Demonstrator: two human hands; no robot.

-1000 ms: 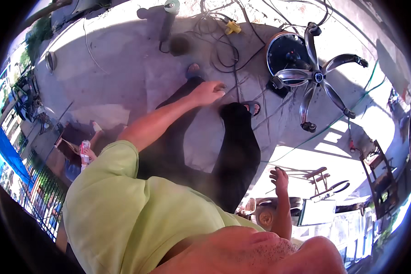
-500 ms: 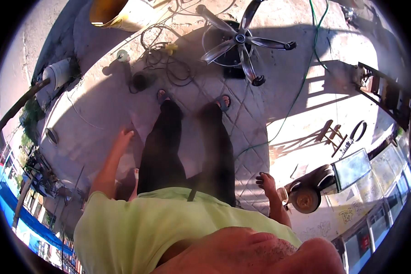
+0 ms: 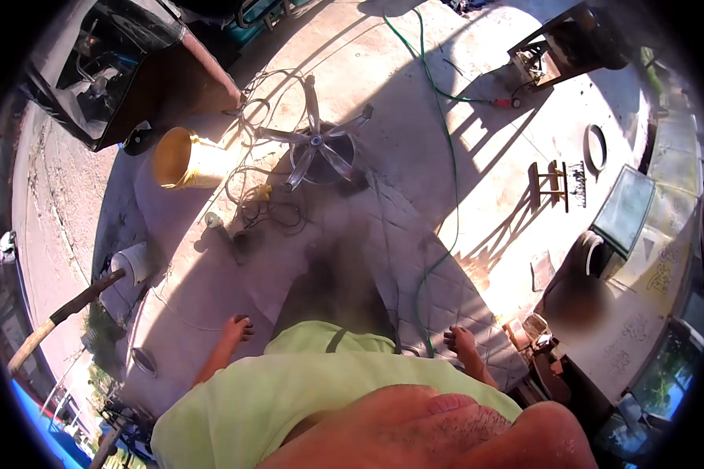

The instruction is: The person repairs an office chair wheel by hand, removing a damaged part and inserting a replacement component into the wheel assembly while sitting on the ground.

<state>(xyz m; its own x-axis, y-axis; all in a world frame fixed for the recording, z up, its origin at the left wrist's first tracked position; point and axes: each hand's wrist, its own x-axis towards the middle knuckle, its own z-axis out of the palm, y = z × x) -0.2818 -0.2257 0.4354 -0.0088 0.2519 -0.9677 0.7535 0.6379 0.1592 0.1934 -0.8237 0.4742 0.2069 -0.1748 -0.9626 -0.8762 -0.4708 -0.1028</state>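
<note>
My left hand hangs beside my left thigh with its fingers loosely bent and apart, and nothing shows in it. On the other side, my right hand hangs away from my body, fingers spread and holding nothing. Both hands are well off any object. Ahead of me on the concrete stands a shiny metal five-legged chair base, its legs spread over a dark round piece. A dark cord with a yellow part lies coiled just nearer. My legs and feet are dark and blurred.
A yellow bucket lies at front left, a white bucket farther left beside a wooden pole. A green hose crosses the floor. At right are a small wooden frame, a tyre and a glass pane.
The view has turned and tilted up, so the chair base sits lower and farther left. My left hand has drawn back toward my body. The right hand stays at my side.
</note>
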